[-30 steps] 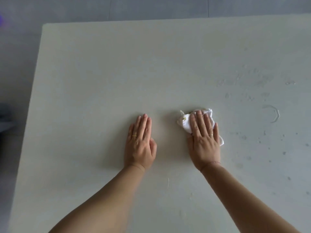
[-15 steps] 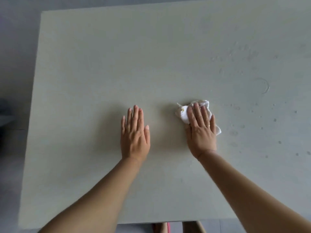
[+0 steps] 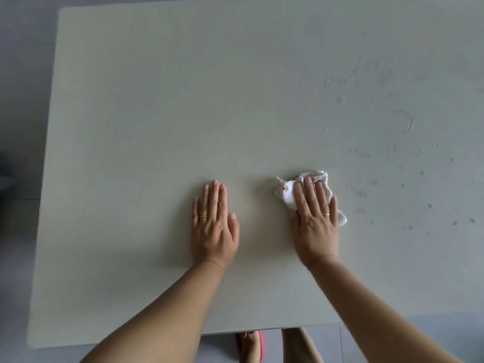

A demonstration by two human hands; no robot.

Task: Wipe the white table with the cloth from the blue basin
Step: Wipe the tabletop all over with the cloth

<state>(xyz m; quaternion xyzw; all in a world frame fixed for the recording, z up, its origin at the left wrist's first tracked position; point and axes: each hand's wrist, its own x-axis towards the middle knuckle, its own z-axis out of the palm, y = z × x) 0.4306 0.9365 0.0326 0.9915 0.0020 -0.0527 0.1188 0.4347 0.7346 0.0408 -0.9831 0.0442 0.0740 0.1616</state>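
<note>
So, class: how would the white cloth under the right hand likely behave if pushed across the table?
The cloth looks crumpled and soft, so probably floppy, bunching rather than sliding stiffly. The right hand lies flat on it, which likely keeps it moving together.

Grey floor (image 3: 23,74) surrounds the scene on the left and along the top, its surface smooth and evenly lit by soft, diffuse light without hard shadows. A faint joint line (image 3: 15,199) crosses the floor at the left. A dark, blurred object (image 3: 5,170) sits at the left border; what it is cannot be told. More grey floor (image 3: 445,334) shows at lower right.
</note>
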